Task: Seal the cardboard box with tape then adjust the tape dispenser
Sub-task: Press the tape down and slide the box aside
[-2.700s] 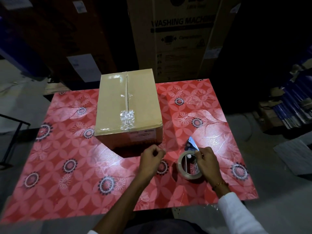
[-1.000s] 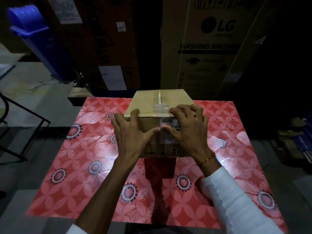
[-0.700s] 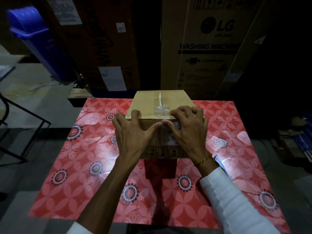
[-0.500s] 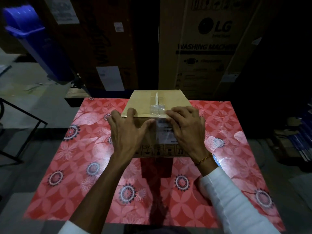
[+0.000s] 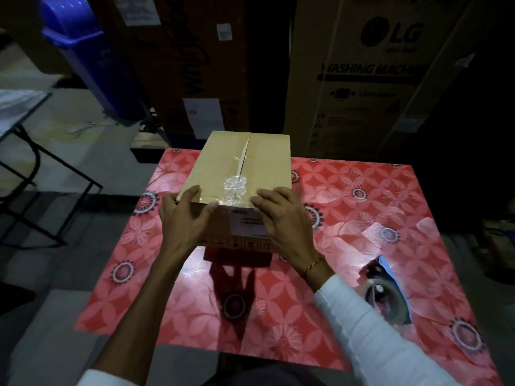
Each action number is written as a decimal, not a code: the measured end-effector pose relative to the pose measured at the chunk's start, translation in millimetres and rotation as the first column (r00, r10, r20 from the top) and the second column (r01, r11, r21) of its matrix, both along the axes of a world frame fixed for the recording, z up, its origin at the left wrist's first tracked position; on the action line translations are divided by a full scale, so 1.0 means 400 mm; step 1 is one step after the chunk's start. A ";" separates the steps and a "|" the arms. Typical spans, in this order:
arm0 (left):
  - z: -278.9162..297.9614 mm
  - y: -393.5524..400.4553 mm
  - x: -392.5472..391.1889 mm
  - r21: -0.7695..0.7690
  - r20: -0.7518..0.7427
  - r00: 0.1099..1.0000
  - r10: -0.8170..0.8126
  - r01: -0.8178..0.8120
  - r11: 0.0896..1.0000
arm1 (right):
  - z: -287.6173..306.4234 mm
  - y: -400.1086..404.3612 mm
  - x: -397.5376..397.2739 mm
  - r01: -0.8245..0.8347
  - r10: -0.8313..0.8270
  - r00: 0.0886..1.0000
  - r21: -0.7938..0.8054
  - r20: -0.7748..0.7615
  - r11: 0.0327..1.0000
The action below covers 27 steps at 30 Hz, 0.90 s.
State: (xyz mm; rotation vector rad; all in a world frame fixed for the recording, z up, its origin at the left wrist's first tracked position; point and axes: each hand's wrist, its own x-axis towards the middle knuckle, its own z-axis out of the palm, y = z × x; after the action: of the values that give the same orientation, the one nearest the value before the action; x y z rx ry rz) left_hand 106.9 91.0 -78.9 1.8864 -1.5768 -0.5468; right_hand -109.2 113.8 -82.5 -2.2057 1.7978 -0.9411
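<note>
Left hand and right hand are both pressing flat, fingers spread, on the cardboard box front. Tape dispenser is lying at 4 o'clock on the red floral tablecloth.

A tan cardboard box is sitting on a red tablecloth patterned with pale flowers and dark ringed medallions. Near right, a tape dispenser is showing blue edges; far left, a blue bin is standing.
</note>
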 end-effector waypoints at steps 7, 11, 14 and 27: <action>-0.039 0.026 0.120 0.067 -0.003 0.987 0.158 -0.157 0.985 | -0.041 0.021 0.150 -0.068 0.068 0.998 0.075 0.010 0.995; -0.054 0.034 0.162 0.101 0.010 0.979 0.204 -0.204 0.974 | -0.067 0.026 0.189 -0.115 0.117 0.993 0.125 -0.006 0.985; -0.060 0.048 0.151 0.073 0.105 0.973 0.207 -0.215 0.974 | -0.084 0.033 0.188 -0.130 0.134 0.991 0.138 -0.019 0.982; -0.042 0.112 -0.365 -0.289 0.083 0.893 -0.442 0.446 0.847 | -0.192 0.189 -0.283 0.351 -0.360 0.929 0.100 0.088 0.931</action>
State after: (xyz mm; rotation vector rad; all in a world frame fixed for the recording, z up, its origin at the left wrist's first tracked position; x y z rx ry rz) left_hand -39.0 135.7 -95.7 1.2998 -1.9956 -0.4509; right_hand -222.5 189.5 -159.3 -1.7759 2.1861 -1.0021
